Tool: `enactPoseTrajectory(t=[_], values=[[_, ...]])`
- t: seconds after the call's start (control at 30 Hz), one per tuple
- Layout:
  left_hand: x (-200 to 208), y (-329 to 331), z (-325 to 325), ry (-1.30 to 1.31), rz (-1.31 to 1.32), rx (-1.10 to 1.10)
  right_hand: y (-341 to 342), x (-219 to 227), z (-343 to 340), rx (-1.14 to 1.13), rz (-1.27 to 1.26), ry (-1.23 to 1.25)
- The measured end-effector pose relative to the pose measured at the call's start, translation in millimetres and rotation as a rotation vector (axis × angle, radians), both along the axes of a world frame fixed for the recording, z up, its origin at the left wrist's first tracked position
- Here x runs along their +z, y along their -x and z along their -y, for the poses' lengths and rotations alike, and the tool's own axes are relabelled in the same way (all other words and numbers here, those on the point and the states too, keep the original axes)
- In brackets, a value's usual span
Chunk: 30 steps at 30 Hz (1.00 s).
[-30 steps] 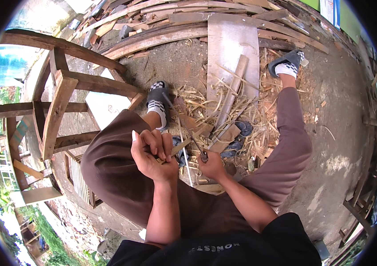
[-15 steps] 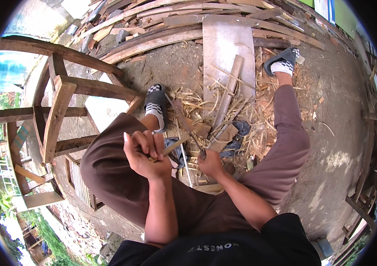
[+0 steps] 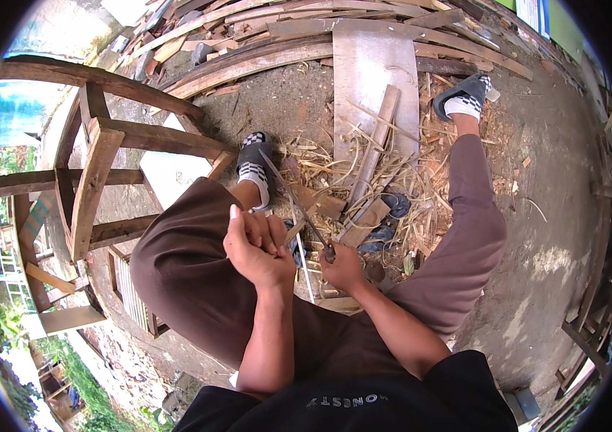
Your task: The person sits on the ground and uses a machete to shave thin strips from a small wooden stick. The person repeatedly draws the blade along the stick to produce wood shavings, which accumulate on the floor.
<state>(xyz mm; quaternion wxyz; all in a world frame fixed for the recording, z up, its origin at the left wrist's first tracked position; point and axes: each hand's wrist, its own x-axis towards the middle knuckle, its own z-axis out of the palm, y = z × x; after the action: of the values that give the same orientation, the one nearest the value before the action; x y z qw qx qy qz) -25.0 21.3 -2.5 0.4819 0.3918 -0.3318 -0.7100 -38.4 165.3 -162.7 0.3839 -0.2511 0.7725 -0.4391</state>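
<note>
My left hand (image 3: 258, 248) is curled palm up over my left thigh, its fingers closed round a thin wooden strip (image 3: 294, 232). Only a short end of that strip pokes out beyond the fingers, toward the knife. In my right hand (image 3: 342, 268) is the handle of a long, narrow knife (image 3: 298, 204). Its dark blade slants up and to the left, with the tip near my left foot. The two hands are a short way apart, and the blade passes close to the strip's end; I cannot tell whether they touch.
Curly shavings (image 3: 410, 189) litter the ground between my feet, around a wooden board (image 3: 378, 144) lying partly on a pale flat sheet (image 3: 373, 61). A wooden frame (image 3: 98, 183) stands at my left. Stacked planks (image 3: 262, 61) lie at the far side. Dark cloth or plastic (image 3: 395, 204) lies among scraps.
My left hand has moved right, toward the knife, and less of the strip shows past its fingers. My right hand has barely moved; the knife stays in it.
</note>
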Motion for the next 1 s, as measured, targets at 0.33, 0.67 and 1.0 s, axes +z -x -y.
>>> enactPoseTrajectory(t=[0.33, 0.67, 1.0], values=[[23, -24, 12, 0.022, -0.110, 0.009, -11, 9, -3, 0.033, -0.001, -0.051], [16, -26, 25, 0.036, -0.154, 0.007, 3, -32, -2, 0.081, 0.014, -0.233], [17, -16, 20, 0.060, -0.098, -0.024, 0, -39, -3, 0.052, 0.028, -0.202]])
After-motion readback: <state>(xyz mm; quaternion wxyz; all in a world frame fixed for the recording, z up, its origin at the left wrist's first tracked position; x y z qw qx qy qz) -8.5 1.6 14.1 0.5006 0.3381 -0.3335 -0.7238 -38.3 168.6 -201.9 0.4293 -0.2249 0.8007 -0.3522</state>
